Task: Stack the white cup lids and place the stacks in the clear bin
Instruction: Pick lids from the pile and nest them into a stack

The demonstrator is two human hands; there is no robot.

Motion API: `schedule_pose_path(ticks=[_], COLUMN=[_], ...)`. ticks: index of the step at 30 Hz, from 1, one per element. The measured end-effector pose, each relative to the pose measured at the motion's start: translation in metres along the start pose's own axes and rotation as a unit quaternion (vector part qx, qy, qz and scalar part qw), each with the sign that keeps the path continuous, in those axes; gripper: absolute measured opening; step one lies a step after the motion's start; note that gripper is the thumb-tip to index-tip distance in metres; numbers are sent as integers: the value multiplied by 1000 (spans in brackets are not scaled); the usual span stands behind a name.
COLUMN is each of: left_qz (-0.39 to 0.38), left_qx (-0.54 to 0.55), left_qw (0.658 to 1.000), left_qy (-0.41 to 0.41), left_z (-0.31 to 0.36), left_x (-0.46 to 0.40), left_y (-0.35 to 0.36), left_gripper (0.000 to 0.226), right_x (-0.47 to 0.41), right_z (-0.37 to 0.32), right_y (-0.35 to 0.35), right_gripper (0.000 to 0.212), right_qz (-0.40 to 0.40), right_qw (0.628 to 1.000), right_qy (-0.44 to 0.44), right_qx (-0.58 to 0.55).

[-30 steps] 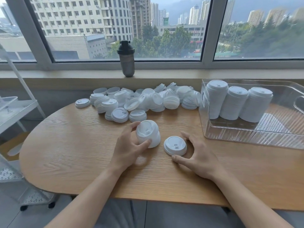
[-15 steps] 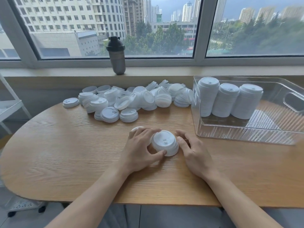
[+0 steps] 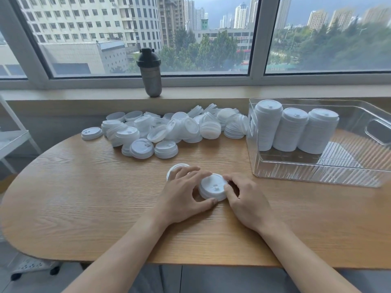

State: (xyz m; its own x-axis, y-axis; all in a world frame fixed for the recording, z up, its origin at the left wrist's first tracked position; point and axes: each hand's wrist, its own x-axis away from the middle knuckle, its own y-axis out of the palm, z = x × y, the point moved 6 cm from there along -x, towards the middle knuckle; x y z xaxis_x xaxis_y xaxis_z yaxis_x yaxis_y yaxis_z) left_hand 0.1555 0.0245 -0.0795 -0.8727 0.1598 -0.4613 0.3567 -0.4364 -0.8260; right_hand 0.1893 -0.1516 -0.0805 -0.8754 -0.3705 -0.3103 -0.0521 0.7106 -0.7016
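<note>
Between the two hands, on the bare wood of the worktop, lies a short stack of lids (image 3: 213,187), tipped on its side so its top face with the little drink tab looks up toward the camera. The left hand (image 3: 182,195) curls over the stack's far end, thumb under the near rim, and grasps it; the right hand (image 3: 247,199) pinches the facing lid's edge with thumb and fingertips (probably seating that lid square onto the rest). Holding from both ends lets the nested lids be squeezed together.

Each lid is white plastic, round and domed, with a raised rim.

Beyond the hands a loose pile of lids (image 3: 169,130) waits near the windowsill, close enough to reach. To the right of the right hand sits the clear bin (image 3: 317,176), with three tall stacks (image 3: 294,130) already inside, leaning side by side.
</note>
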Motion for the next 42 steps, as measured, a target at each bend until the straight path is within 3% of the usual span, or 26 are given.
schedule_pose_path(ticks=[4,6,10,17,23,35,42], left_qz=[71,87,41,10,15,82,34], left_qx=[46,50,29,92,85,153,89], left_qw=[996,993,992,977,978,968,990], left_qy=[-37,-61,-118,-190,-189,-182,-107], left_z=[-8,-21,-52,-68,-65,-55,-12], left_x=[3,5,15,16,17,16,0], left_y=[-19,-29,-36,-27,-28,-39,-18], left_gripper=[57,56,72,91,87,80,85], right_x=[1,0,-2,-1,2,2,1], right_z=[-5,-7,-6,-4,-5,1,3], right_y=[0,3,7,6,3,1,-4], right_gripper=[66,74,74,74,82,72,48], right_qz=[-30,-41,-43,-22,-16,-5,27], right_qw=[999,997,996,998,998,1000,997], right_qy=[-26,-46,-43,-34,-35,-3,40], right_qx=[21,54,70,54,43,7,-67])
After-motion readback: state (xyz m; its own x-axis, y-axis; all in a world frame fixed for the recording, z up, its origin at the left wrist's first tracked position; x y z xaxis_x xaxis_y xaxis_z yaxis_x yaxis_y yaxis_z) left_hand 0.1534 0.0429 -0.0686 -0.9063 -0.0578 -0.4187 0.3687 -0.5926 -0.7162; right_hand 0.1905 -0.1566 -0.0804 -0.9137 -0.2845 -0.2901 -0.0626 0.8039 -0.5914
